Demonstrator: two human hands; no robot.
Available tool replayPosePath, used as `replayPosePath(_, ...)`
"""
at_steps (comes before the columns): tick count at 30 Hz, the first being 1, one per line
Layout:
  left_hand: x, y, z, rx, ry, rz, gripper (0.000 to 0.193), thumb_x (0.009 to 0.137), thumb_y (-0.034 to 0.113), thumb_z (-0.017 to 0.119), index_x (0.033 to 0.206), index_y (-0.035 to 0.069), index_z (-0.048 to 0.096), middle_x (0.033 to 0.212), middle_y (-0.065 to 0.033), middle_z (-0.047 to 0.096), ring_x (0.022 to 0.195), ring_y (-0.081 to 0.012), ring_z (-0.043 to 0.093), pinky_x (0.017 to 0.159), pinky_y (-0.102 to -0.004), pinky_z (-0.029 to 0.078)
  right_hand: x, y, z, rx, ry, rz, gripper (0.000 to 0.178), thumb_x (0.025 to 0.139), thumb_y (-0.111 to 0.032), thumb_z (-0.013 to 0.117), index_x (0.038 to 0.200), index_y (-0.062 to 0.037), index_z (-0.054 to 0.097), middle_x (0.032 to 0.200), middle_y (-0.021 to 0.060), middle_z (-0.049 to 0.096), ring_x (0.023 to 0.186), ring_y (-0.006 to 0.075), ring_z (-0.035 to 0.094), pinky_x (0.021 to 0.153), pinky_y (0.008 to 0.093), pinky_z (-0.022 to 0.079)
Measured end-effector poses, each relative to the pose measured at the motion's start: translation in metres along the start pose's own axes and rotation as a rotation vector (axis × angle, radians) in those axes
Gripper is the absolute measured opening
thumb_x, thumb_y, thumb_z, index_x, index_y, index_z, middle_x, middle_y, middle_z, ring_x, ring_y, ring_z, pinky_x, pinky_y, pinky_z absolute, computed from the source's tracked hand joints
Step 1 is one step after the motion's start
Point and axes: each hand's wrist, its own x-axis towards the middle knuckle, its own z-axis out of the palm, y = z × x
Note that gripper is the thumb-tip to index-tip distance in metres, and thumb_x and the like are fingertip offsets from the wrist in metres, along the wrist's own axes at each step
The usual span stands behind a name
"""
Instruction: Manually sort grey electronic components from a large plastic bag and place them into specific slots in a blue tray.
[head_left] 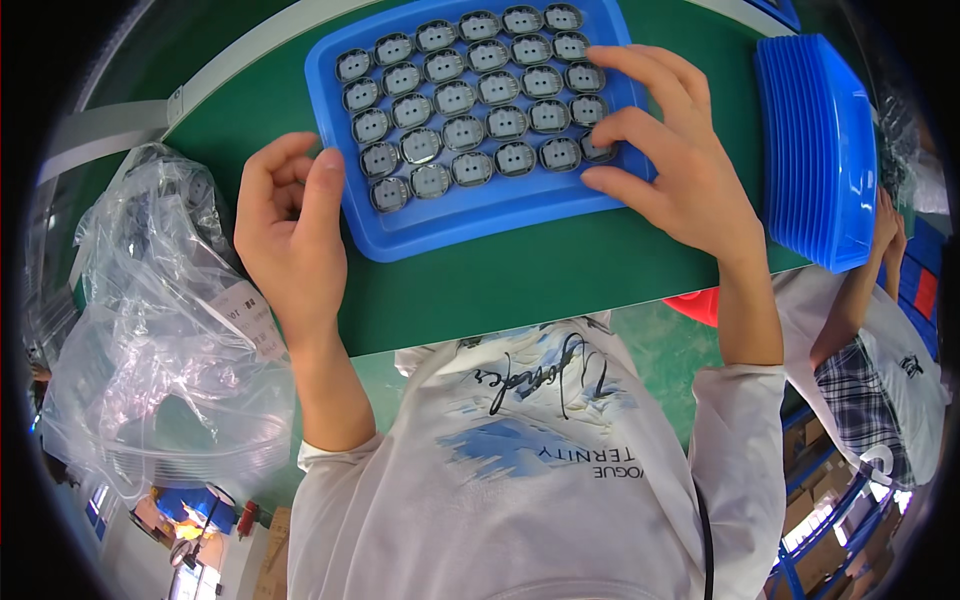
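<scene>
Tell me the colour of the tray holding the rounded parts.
The tray is blue; head view.

It looks like a factory workshop: a green-topped desk [450, 295] holds a blue tray [400, 243] of identical oval parts [454, 98] in rows, with stacked blue trays [815, 150] upper right and cardboard boxes [820, 560] on racking [791, 577] lower right.

On a green tabletop [480, 290], a blue tray [400, 241] holds rows of oval, dark-rimmed parts [515, 158]. The left hand [293, 215] curls beside its left rim; the right hand [690, 170] bends over the rightmost column, near stacked blue trays [818, 150].
</scene>
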Motion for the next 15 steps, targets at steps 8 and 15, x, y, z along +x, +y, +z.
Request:
replayPosePath(8,0.003,-0.001,-0.006,-0.016,-0.065,-0.125,0.038,0.094,0.014,0.069,0.125,-0.005,0.059,0.086,-0.0019,0.065,0.072,-0.0044,0.056,0.062,-0.0171,0.042,0.008,-0.008,0.007,-0.021,0.004,-0.023,0.031,0.07,-0.013,0.082,0.09,-0.0066,0.06,0.147,0.0104,0.046,0.137,0.038,0.034,0.111,0.0473,0.033)
replayPosePath(15,-0.002,-0.015,-0.038,-0.175,-0.207,-0.19,0.043,0.099,0.017,0.061,0.135,-0.006,0.054,0.089,-0.0041,0.067,0.059,-0.002,0.047,0.049,-0.0184,0.035,-0.022,-0.04,0.021,0.265,0.249,0.62,0.037,0.084,-0.009,0.076,0.118,-0.0029,0.063,0.109,0.008,0.065,0.092,0.0169,0.061,0.079,0.0303,0.051)
